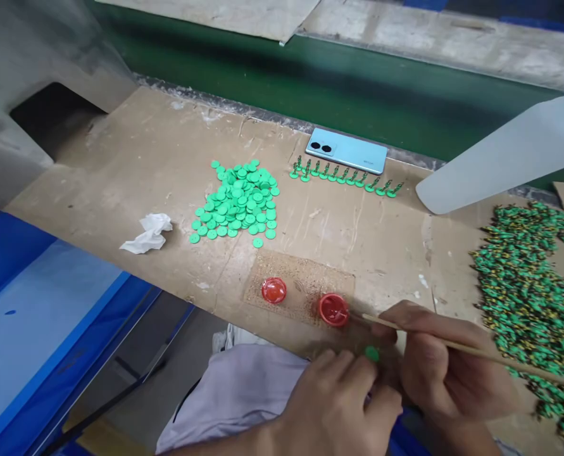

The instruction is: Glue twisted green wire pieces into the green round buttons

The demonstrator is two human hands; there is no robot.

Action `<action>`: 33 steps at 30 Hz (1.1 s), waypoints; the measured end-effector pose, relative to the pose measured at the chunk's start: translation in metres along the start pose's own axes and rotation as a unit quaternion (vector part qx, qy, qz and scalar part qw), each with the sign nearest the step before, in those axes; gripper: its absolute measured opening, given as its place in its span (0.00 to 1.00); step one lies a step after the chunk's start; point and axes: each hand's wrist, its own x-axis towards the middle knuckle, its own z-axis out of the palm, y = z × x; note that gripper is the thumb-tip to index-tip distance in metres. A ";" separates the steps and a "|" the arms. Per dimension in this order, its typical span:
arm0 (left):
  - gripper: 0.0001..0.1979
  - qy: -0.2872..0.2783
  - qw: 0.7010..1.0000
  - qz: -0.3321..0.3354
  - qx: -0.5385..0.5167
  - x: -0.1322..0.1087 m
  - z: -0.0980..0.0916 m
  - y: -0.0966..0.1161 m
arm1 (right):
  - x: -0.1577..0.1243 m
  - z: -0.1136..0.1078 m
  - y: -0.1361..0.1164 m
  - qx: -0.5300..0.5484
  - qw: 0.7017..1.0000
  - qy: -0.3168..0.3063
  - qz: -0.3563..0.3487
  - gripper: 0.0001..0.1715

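Observation:
My right hand (452,367) is closed in a pen-like grip on a fine brush (471,352) with a thin wooden handle. The brush tip reaches the rim of a red cap (333,310) that has glossy liquid inside. A second red cap (274,291), also shiny within, sits left of it; both stand on a rough brown board (300,272). Below the caps, my left hand (338,405) has its fingers curled, with a small green disc (371,353) at the fingertips. Its grip on the disc is partly hidden.
Loose green discs (238,202) lie piled mid-table. A row of green discs with small upright figures (343,176) stands before a light blue phone (348,151). Many small green-and-dark pieces (523,297) are heaped right, near a white cylinder (500,152). Crumpled tissue (149,233) lies left.

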 end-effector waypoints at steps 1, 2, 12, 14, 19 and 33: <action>0.10 -0.002 1.000 0.003 0.023 0.002 0.005 -0.001 | 0.002 0.006 0.004 0.015 1.000 -0.013 0.000 0.07; 0.10 -0.011 1.000 -0.001 0.029 0.004 0.009 -0.002 | 0.004 0.011 0.007 0.024 0.999 -0.028 -0.006 0.07; 0.14 -0.014 0.999 -0.014 -0.041 0.009 0.013 -0.012 | 0.032 0.015 -0.005 -0.046 0.989 -0.140 -0.033 0.12; 0.16 -0.003 0.999 -0.015 -0.039 0.008 0.014 -0.013 | 0.035 0.017 -0.007 -0.056 0.987 -0.148 -0.025 0.15; 0.18 0.034 0.999 -0.011 -0.036 0.009 0.014 -0.014 | 0.036 0.019 -0.007 -0.070 0.985 -0.159 -0.010 0.16; 0.17 0.016 0.998 -0.021 -0.060 0.008 0.013 -0.013 | 0.028 0.020 -0.001 -0.060 0.986 -0.152 -0.028 0.09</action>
